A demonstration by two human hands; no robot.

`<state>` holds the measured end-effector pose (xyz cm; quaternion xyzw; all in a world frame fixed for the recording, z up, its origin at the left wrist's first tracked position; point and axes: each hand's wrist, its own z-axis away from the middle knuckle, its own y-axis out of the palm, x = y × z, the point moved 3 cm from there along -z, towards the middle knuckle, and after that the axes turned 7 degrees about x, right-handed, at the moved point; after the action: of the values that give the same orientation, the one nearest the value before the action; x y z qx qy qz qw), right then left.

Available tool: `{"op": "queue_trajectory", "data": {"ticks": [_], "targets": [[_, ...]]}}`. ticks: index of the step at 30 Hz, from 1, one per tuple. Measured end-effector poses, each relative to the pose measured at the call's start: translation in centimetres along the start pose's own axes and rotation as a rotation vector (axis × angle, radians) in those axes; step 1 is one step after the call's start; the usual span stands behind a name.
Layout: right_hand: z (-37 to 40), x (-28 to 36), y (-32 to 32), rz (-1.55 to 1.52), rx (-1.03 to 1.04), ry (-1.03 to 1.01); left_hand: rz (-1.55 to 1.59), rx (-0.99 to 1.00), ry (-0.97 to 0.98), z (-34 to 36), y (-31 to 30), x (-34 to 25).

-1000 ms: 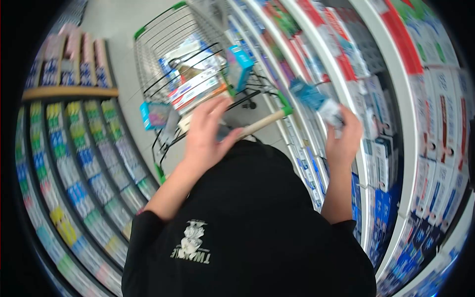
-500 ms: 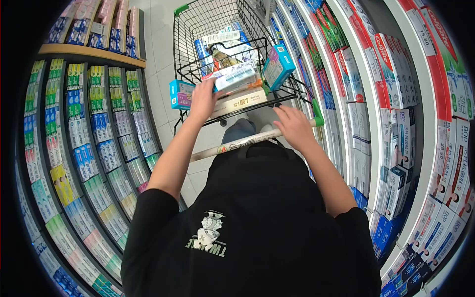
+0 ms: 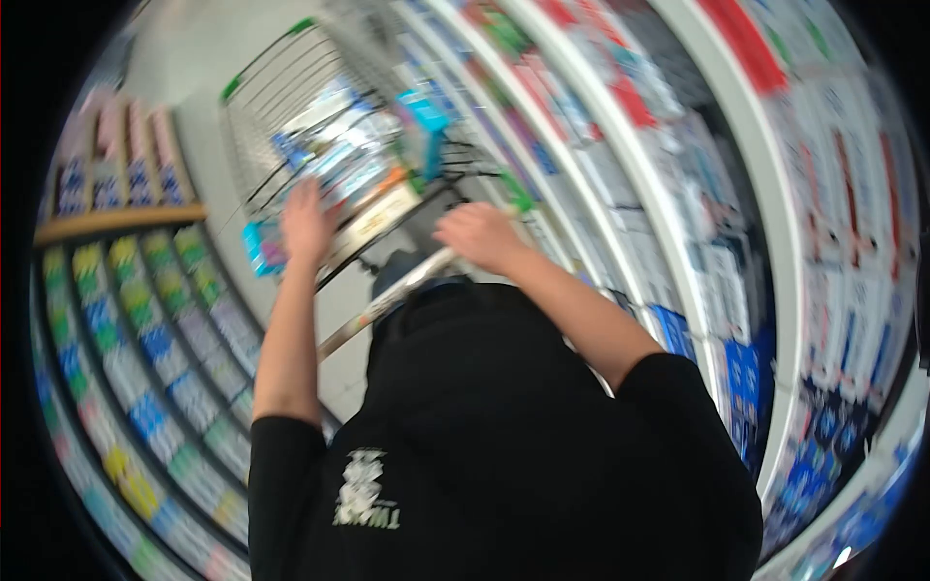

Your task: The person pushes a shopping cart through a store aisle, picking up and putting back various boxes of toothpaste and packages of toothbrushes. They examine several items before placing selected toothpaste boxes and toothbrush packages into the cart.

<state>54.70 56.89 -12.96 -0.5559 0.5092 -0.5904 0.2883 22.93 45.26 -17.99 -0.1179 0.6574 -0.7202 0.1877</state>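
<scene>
My left hand (image 3: pixel 306 225) is at the near left of the shopping cart (image 3: pixel 254 160), beside the boxes in it. Motion smears its fingers, and I cannot make out whether they grip anything. My right hand (image 3: pixel 477 235) is closed over the right part of the pale cart handle (image 3: pixel 399 289). Piled in the cart are blue and white packages (image 3: pixel 334 116) and a long cream box (image 3: pixel 381 218) near the handle. One turquoise box (image 3: pixel 423 131) stands at the cart's right side. Another turquoise box (image 3: pixel 260 248) sits at its left corner, near my left hand.
Shelves of small colourful packs (image 3: pixel 160 344) line the left side, below a wooden ledge (image 3: pixel 121 225) with pink packages. Tall white-edged shelves (image 3: pixel 668 228) with boxed goods run close along the right. Pale floor tiles (image 3: pixel 189 58) lie beyond the cart.
The view has swung and blurred, so the cart now appears further left and tilted. My right hand has come down onto the handle. My left hand stays by the boxes.
</scene>
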Motion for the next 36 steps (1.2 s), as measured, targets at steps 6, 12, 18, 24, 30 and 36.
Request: {"op": "queue_trajectory", "data": {"ticks": [6, 12, 18, 24, 30, 36], "targets": [[4.0, -0.3, -12.2, 0.067, -0.393, 0.167, 0.39, -0.127, 0.213, 7.4, -5.1, -6.5], [16.8, -1.0, -23.8, 0.648, -0.561, 0.606, 0.439, 0.446, 0.098, 14.8, -5.5, -9.2], [26.9, 1.0, -28.3, 0.853, -0.296, 1.119, 0.374, 0.559, 0.12, 15.6, -4.4, -8.5], [29.7, -0.3, -29.5, 0.499, -0.213, 1.276, 0.427, 0.563, 0.169, 17.2, -5.5, -8.8], [29.0, 2.4, -28.2, 0.784, -0.395, 0.985, 0.379, 0.631, 0.147, 20.5, -4.8, -8.5], [21.8, 8.6, -21.7, 0.437, -0.492, 0.538, 0.423, 0.662, 0.137, 24.6, -5.6, -10.2]]}}
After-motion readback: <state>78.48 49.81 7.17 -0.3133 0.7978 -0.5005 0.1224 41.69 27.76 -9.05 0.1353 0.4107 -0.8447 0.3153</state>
